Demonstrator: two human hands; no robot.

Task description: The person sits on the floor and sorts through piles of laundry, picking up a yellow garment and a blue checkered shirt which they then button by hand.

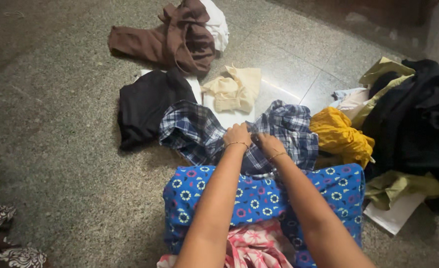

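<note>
Fingers of both hands are closed on the plaid shirt (199,131), so we start there; our left hand (237,135) pinches a fold of it near the middle, and our right hand (269,144) grips the cloth just beside, the two nearly touching. The shirt lies bunched on the floor (56,124), spread left and right of our hands, its near edge against the blue floral cloth (259,198) over our lap; a pink cloth (254,245) shows below that.

We judge the main risk to be tangling; the shirt is crumpled, and a pull from two close points may only tighten the bunch rather than open it. A sleeve could drag across the black garment (145,106) touching its left side, or catch the yellow cloth (341,134) at its right. The cream cloth (234,89) and a white sheet (229,118) sit just beyond; a wide sweep may shift them. The dark pile (417,119) at the right edge lies near and loose; cloth lifted carelessly could mix into it. The brown garment (175,42) is well apart.
</note>
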